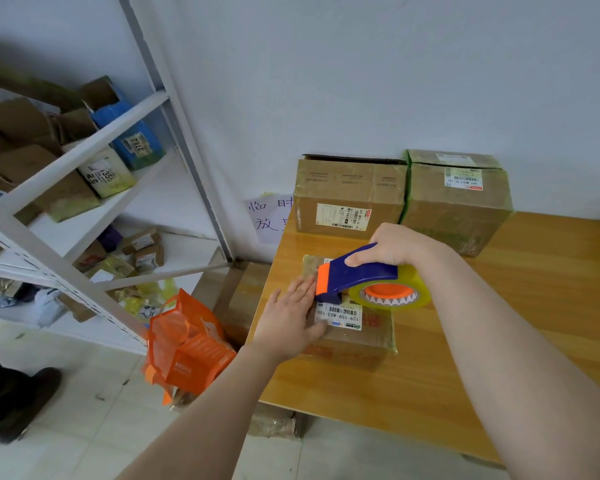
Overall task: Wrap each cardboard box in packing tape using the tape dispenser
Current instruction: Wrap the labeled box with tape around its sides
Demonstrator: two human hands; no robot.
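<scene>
Left hand (288,323) flat on box (357,341) near counter (482,341) left edge, fingers (302,289) straight, together. Right hand (395,245) curled round dispenser (357,273), blade end on box top. Pin box firmly; draw dispenser level, tape taut.

White wall (361,64), tile floor (84,427), metal shelving (84,147), wood table (499,341).

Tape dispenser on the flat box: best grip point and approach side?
Take the tape dispenser by its blue handle, from above and the right, as the right hand does now. The orange cutter end points left, close to the left hand lying flat on the flat box, and the tape roll fills the near side, so only the handle's back looks free.
</scene>
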